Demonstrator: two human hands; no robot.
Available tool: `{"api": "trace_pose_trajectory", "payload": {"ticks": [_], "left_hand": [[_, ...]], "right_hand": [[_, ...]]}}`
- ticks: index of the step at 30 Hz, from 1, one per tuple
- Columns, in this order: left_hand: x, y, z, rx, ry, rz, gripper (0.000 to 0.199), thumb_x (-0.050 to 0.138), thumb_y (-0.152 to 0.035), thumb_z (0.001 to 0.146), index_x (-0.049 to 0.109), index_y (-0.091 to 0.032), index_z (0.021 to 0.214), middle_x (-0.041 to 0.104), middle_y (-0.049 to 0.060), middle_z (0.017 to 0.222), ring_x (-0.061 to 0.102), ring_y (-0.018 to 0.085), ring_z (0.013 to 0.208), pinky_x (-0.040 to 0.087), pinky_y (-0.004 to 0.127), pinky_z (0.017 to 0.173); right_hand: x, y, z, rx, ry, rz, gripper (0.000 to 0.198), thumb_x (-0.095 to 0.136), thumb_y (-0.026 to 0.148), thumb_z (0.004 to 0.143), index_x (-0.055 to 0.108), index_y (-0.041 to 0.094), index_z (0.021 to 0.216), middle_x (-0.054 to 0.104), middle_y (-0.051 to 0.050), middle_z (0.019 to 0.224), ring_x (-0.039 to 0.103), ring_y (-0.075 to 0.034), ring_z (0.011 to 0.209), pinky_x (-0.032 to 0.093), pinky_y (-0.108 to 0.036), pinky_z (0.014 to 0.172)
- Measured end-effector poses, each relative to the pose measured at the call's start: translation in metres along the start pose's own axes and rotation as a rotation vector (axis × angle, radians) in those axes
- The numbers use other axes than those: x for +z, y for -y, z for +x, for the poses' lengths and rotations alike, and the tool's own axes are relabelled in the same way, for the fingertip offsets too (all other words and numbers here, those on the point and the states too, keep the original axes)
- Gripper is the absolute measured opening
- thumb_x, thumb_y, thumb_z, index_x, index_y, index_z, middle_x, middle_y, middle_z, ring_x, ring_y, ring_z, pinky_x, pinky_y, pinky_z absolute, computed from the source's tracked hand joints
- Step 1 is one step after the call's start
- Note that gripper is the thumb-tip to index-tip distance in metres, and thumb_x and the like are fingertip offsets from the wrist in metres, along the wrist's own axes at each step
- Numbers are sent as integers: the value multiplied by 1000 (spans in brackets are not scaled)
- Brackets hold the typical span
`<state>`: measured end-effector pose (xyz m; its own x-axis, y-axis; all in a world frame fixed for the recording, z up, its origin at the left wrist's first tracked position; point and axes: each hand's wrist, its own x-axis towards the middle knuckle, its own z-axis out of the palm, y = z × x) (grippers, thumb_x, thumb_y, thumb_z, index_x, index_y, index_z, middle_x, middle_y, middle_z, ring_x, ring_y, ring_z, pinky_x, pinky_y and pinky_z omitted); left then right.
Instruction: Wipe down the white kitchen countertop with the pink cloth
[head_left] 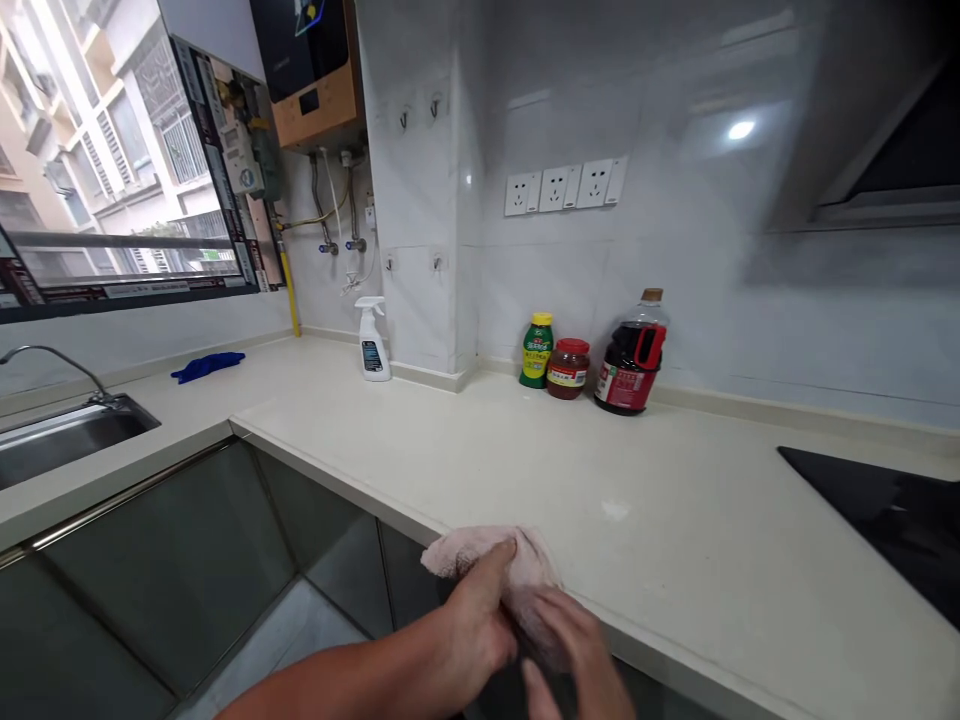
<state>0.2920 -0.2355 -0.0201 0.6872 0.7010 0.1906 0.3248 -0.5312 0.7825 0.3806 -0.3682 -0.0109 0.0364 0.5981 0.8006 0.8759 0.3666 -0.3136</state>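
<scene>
A pale pink cloth [525,560] is bunched up at the front edge of the countertop. My left hand [480,610] is closed on it, thumb lying along the top. On the cloth's right side, my right hand [574,650] grips it with curled fingers, slightly smeared by motion. The cloth's lower folds are partly hidden between both hands. Beneath them is the cream countertop [450,460].
Against the back wall stand a green bottle [536,352], a red-lidded jar [568,370] and a large dark sauce bottle [631,360]. A white spray bottle [373,342] is by the pillar. Left are a blue cloth [208,366] and sink [82,430]; right, a black cooktop [892,510].
</scene>
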Motion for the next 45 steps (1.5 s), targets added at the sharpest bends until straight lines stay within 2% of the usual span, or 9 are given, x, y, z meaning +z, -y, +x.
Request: {"api": "trace_pose_trajectory", "payload": {"ticks": [4, 10, 13, 17, 24, 27, 31, 35, 45], "left_hand": [[-37, -12, -10, -314, 130, -537, 76, 17, -71, 95, 68, -18, 112, 74, 16, 98, 74, 27, 84, 59, 41, 78], [-93, 2, -41, -728, 381, -1141, 65, 56, -77, 78, 65, -17, 101, 70, 7, 95, 66, 18, 83, 45, 24, 60], [-121, 16, -63, -657, 353, -1023, 61, 70, -69, 73, 64, -17, 105, 73, 10, 110, 70, 22, 98, 44, 24, 67], [-161, 23, -78, -477, 109, -717, 66, 77, -65, 70, 65, -18, 115, 76, 13, 112, 73, 27, 95, 48, 39, 92], [-195, 27, -15, -80, -415, -21, 48, 55, -59, 84, 67, -19, 107, 76, 10, 110, 70, 26, 103, 54, 38, 91], [-197, 38, 21, 53, -515, 323, 45, 43, -53, 89, 69, -20, 105, 74, 10, 110, 68, 25, 105, 53, 39, 92], [-198, 55, 46, 108, -471, 470, 36, 48, -45, 84, 72, -21, 96, 74, 11, 107, 66, 30, 108, 48, 45, 99], [-195, 68, 49, 123, -405, 573, 33, 48, -43, 86, 73, -23, 94, 75, 9, 106, 65, 29, 109, 48, 42, 94], [-191, 74, 42, 80, -381, 692, 38, 45, -44, 90, 74, -23, 102, 75, 8, 111, 64, 29, 110, 46, 40, 92]], "right_hand": [[43, 9, 14, -74, 41, -147, 55, 36, 43, 108, 27, 16, 155, 48, -16, 143, 49, -33, 129, 53, -50, 97], [61, -5, 30, -86, 124, -449, 53, 71, 28, 87, 53, 22, 136, 54, -18, 135, 52, -39, 121, 47, -55, 94], [79, 1, 48, -65, 216, -603, 55, 76, 23, 83, 56, 20, 134, 58, -23, 127, 55, -41, 115, 48, -57, 92], [125, 13, 78, -54, 301, -708, 48, 68, 11, 85, 57, 10, 131, 58, -29, 125, 57, -44, 111, 48, -62, 90], [167, 24, 109, -129, 288, -653, 46, 62, 15, 94, 48, 15, 138, 60, -24, 123, 58, -36, 110, 51, -57, 92], [153, 18, 98, -168, 262, -658, 46, 62, 18, 96, 47, 18, 139, 60, -22, 121, 58, -36, 109, 52, -54, 90], [118, -1, 71, -200, 148, -675, 46, 63, 19, 94, 48, 21, 137, 60, -19, 119, 58, -35, 102, 51, -52, 85], [63, -25, 39, -217, 15, -716, 48, 66, 17, 89, 51, 21, 134, 57, -19, 122, 53, -36, 110, 46, -51, 90], [-70, -81, -44, 14, 72, -711, 77, 80, 18, 66, 50, 29, 136, 56, -13, 126, 53, -38, 114, 37, -50, 94]]}}
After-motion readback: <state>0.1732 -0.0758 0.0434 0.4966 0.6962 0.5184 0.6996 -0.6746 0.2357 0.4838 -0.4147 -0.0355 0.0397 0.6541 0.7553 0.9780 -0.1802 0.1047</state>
